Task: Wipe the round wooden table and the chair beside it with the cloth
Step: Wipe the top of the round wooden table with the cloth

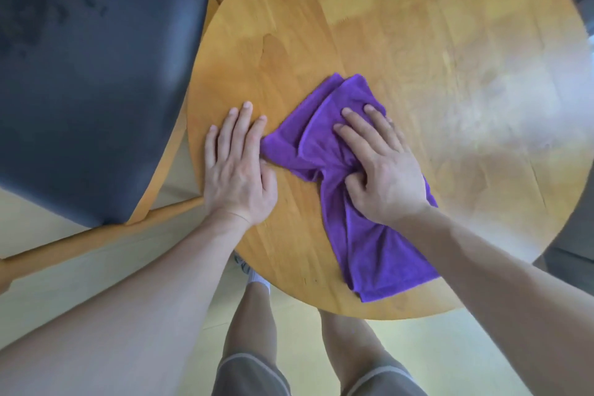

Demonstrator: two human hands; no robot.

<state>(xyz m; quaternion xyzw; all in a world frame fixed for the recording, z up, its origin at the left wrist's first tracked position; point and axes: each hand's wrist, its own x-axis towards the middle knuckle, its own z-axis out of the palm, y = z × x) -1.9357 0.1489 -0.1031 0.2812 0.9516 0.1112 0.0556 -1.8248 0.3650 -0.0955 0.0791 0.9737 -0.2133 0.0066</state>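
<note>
The purple cloth [350, 202] lies crumpled on the near-left part of the round wooden counter [418, 42], one end close to the near edge. The right hand [382, 170] presses it, fingers [356, 125] bunching its middle and hiding part of it. The left hand [238, 167] rests flat, fingers spread and released, touching the cloth's left corner by the rim. The counter's far and right edges are cut off and blurred; its right half lies bare. The dark-seated chair [90, 83] sits just beside, at the left.

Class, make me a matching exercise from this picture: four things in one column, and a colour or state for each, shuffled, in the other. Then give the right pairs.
Column 1
1. cloth
2. chair seat
3. left hand
4. right hand

Column 2
A. dark padded surface
B. lies flat on the bare round table
C. purple and crumpled
D. presses down on the fabric

Pairs: 1-C, 2-A, 3-B, 4-D
</note>
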